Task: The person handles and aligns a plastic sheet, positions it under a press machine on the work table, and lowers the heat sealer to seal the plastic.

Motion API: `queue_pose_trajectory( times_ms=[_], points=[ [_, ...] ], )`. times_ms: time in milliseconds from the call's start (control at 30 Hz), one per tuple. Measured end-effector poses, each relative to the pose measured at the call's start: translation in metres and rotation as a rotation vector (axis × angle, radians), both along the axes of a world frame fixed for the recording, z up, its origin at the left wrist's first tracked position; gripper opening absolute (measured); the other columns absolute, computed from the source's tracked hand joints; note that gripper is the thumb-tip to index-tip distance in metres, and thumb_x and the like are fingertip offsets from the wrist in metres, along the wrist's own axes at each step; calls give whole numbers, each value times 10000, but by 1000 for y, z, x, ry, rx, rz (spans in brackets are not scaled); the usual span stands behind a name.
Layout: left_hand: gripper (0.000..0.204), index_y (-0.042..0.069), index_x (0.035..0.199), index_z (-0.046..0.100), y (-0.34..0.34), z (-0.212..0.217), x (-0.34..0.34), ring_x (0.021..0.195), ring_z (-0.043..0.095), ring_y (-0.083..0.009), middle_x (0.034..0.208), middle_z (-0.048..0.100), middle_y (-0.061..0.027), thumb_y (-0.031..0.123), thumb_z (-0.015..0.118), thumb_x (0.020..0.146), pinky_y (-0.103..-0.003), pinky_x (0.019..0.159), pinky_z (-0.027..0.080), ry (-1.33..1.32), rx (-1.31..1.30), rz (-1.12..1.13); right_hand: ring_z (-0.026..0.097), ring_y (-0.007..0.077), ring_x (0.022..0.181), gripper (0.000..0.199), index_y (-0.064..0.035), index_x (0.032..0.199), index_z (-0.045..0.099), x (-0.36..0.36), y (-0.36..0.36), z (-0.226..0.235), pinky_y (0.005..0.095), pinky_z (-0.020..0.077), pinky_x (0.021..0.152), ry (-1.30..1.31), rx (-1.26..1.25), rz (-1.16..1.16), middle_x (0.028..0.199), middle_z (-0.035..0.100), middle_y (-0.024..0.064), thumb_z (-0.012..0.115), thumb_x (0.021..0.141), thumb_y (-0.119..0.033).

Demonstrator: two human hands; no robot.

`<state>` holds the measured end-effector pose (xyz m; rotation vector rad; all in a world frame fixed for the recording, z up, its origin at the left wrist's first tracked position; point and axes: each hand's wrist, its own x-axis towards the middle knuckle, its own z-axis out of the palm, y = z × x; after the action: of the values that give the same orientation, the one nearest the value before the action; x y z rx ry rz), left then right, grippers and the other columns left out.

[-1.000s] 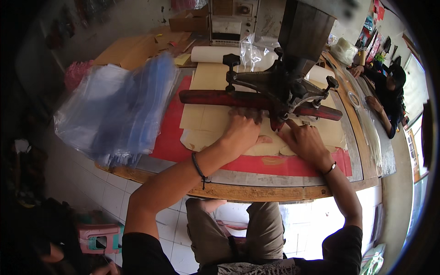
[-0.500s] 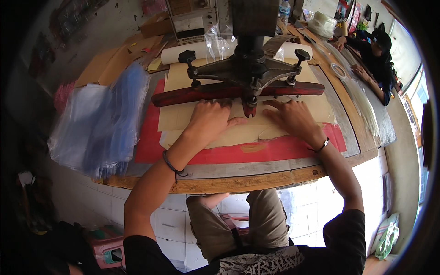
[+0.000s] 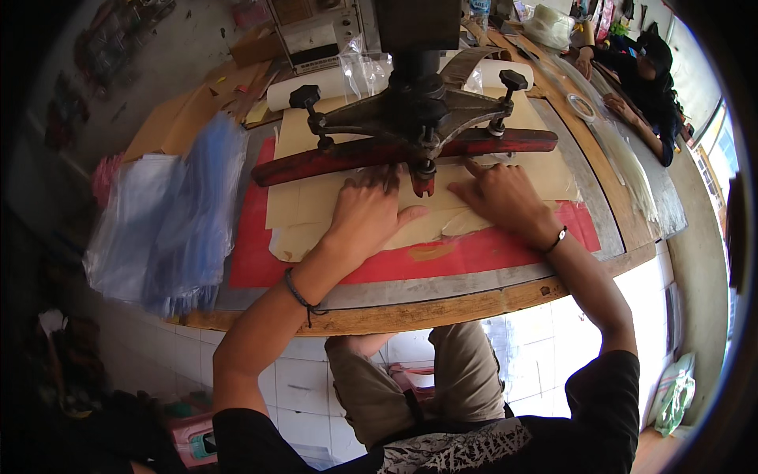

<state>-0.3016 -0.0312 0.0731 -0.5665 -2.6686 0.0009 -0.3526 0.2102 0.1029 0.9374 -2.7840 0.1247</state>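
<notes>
Your right hand (image 3: 512,197) has shifted to the right of the forked red prong (image 3: 423,183), whereas a second ago its fingertips were close beside it. Your left hand (image 3: 365,212) is at much the same place beside the prong, and your view has turned so that the press head (image 3: 422,110) stands further left in it.

You have both hands on the tan sheet (image 3: 304,209), just in front of the long red bar (image 3: 332,160) of the press. That sheet lies over a red sheet (image 3: 257,265) on the counter (image 3: 379,317), partly under the bar. Your right grip is released, with the fingers reaching out rather than closed around anything. On the left your thumb stands away from the fingers, but the fingertips are too hidden to tell whether they pinch something.

As for progress, the layers seem already laid out, and your placing of them by hand looks unfinished, since your fingers are on the sheet by the bar. Whether the bar touches the sheet, or whether any pressing is done, you cannot tell from this angle. To your left rests a stack of clear bluish plastic sleeves (image 3: 185,221); nothing shows whether they are finished or waiting. Your hands are not touching that stack.
</notes>
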Motion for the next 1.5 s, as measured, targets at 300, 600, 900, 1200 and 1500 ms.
queue_pose_trajectory(
  times_ms=[300,600,900,1200,1500],
  points=[
    [786,-28,1338,537,-2,-15,-4,1156,611,-313,1253,623,-213,627,524,905,-453,900,507,32,23,54,672,383,661,575,-9,1284,612,-2,-6,-8,464,532,634,-5,-90,-69,656,653,221,544,957,-478],
    [805,-78,1221,603,-6,-14,-3,1136,623,-316,1214,636,-246,654,501,902,-425,856,530,57,27,41,660,377,644,442,-103,1287,636,-7,-3,-12,458,527,635,-50,-150,51,634,638,195,626,929,-362],
    [774,-115,891,696,-5,7,6,924,695,-336,1014,673,-264,643,535,895,-395,717,574,-107,32,65,623,370,582,349,-95,1172,711,8,-12,0,450,503,598,-9,-198,52,595,611,186,619,941,-340],
    [755,-130,1058,648,-7,-3,-3,806,705,-337,940,694,-234,602,581,886,-389,774,566,-21,47,-46,636,307,590,268,-128,1052,767,-10,27,12,415,502,625,-8,-112,-38,567,607,135,646,929,-333],
    [683,-92,1010,668,-8,-1,-2,662,699,-300,712,682,-173,576,590,895,-382,620,565,142,57,-70,640,304,598,334,-152,1197,709,-14,28,7,405,502,615,-49,-58,-48,605,624,130,645,930,-342]
  ],
)
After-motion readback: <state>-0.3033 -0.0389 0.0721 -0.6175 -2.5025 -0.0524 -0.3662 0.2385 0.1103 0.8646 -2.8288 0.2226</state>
